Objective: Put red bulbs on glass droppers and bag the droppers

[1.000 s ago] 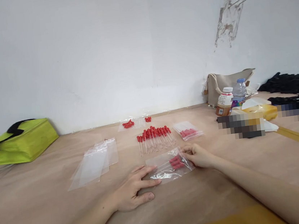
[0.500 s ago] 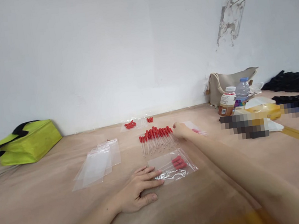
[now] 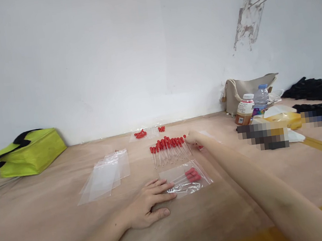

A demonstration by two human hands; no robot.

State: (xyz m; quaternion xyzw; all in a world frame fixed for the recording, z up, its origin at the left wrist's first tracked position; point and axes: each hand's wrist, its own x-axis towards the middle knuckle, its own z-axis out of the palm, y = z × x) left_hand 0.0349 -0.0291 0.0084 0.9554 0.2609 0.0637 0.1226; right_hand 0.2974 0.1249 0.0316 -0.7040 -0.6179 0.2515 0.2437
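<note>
My left hand (image 3: 149, 202) lies flat with fingers spread, its fingertips on the lower left part of a clear zip bag (image 3: 183, 190). Inside that bag are several droppers with red bulbs (image 3: 192, 174), their thin clear stems pointing left. Behind it, a row of red-bulbed droppers (image 3: 168, 145) lies side by side, bulbs toward the wall. At the row's right end my right hand (image 3: 195, 138) has its fingers closed on the bulb of the last dropper (image 3: 185, 138). A bit of red (image 3: 201, 147) shows below this hand; the palm is hidden.
Flat clear zip bags (image 3: 105, 176) lie fanned out at left. Near the wall lies a bag with red bulbs (image 3: 140, 134). A yellow-green bag (image 3: 33, 153) stands far left. Right are a drink bottle (image 3: 244, 110), a water bottle (image 3: 260, 96), a beige bag (image 3: 250, 84) and black items (image 3: 315, 88).
My right hand has shifted slightly, and the end dropper now stands a little apart from the row. The red under that hand shows nearer the wrist. My left hand stays in place.
</note>
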